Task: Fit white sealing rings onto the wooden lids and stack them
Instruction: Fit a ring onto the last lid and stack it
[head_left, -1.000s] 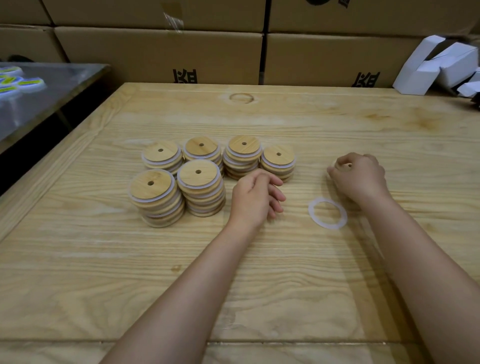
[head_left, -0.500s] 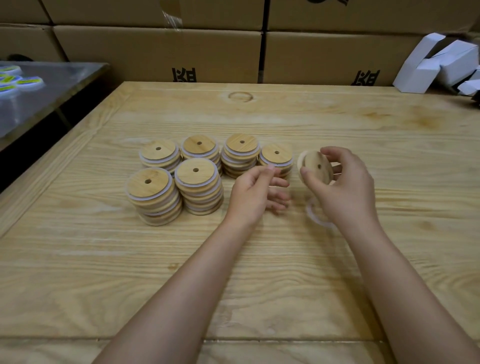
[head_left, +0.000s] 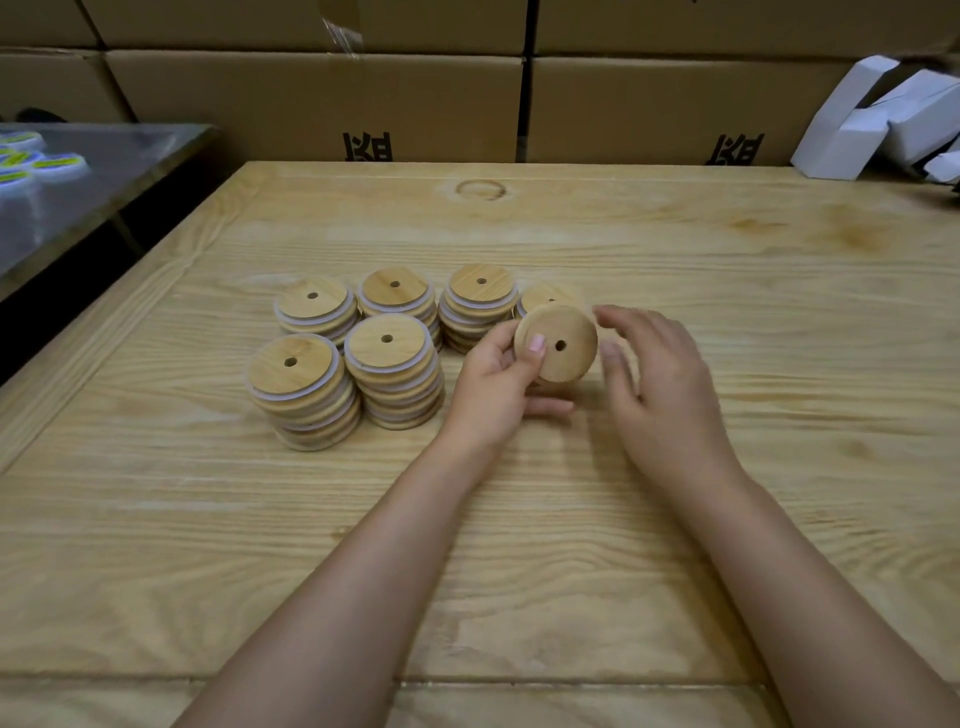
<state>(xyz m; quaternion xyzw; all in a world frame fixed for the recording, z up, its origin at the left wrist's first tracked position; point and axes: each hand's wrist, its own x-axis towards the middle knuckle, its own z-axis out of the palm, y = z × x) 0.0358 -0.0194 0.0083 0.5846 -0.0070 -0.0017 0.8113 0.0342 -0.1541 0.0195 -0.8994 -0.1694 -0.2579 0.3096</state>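
Head view: left hand (head_left: 497, 385) pinches wooden lid (head_left: 572, 330), right hand (head_left: 661, 382) relaxed alongside.

Black printed mark (head_left: 367, 147) on left cardboard box (head_left: 311, 104), cut off by table edge (head_left: 467, 165), not legible, same mark (head_left: 736, 149) on right cardboard box (head_left: 675, 104), green-yellow labels (head_left: 52, 163) at far left too blurred.

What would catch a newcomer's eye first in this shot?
First, the wooden lid with a centre hole, held up by the left hand at mid-table, with the right hand open just beside it. Next, six stacks of white-ringed lids cluster on the table to the left of the hands. Brown cardboard boxes wall off the far edge.
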